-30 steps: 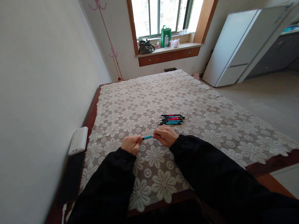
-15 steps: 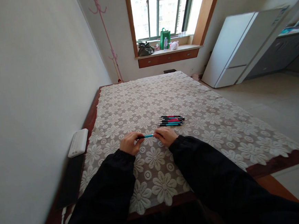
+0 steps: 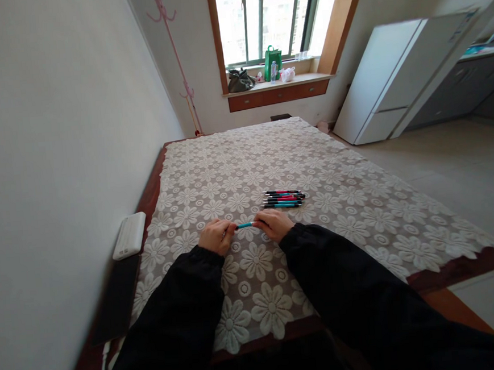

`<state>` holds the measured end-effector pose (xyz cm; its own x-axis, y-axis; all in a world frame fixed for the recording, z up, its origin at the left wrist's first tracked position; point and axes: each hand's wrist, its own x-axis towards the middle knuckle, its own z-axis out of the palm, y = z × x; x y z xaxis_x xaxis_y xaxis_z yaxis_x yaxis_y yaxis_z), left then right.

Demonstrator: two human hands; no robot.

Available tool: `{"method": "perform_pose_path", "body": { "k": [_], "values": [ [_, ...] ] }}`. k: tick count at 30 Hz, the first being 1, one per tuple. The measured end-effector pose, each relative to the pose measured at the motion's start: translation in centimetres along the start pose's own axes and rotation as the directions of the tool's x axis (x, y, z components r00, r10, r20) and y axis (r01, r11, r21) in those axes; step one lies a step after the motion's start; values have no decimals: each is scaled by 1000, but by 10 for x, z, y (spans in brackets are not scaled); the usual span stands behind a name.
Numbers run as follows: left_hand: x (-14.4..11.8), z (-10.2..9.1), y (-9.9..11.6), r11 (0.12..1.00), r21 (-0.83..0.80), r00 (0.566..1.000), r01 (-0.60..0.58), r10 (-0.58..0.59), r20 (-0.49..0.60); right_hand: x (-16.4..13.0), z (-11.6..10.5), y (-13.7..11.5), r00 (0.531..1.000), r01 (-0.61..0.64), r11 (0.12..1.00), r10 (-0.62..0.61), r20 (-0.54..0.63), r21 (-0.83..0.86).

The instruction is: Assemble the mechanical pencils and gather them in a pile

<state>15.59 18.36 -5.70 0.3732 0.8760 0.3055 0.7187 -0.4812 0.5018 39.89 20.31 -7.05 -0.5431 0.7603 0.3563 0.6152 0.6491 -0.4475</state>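
Two hands, one teal pen, held just above the lace cloth.
Left hand [image 3: 215, 236] and right hand [image 3: 274, 224] pinch opposite ends of the pen [image 3: 244, 225]; pen pile [image 3: 284, 198] lies just beyond; cloth [image 3: 359, 199] edge near the sleeves, bare cloth all around.

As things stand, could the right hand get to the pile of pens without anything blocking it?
Probably yes. The pens lie just beyond the right hand on bare lace cloth, with nothing between. But that hand and the left hand both grip a teal pen, so it isn't free.
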Motion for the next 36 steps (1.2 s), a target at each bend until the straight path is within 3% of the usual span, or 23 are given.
{"method": "perform_pose_path", "body": {
  "k": [4,9,13,36],
  "values": [
    [0,0,2,998,-58,999,-20,17,-44,0,0,-1,1000,-15,1000,15,4,2],
    [1,-1,4,1000,4,1000,22,-22,18,0,-1,-1,1000,-8,1000,8,4,-3],
    [1,0,2,999,-44,1000,-20,19,-18,0,-1,0,1000,-15,1000,15,-2,-25],
    [0,3,0,998,56,1000,-22,22,-7,1,0,0,1000,25,999,-25,-3,-36]
  ]
}}
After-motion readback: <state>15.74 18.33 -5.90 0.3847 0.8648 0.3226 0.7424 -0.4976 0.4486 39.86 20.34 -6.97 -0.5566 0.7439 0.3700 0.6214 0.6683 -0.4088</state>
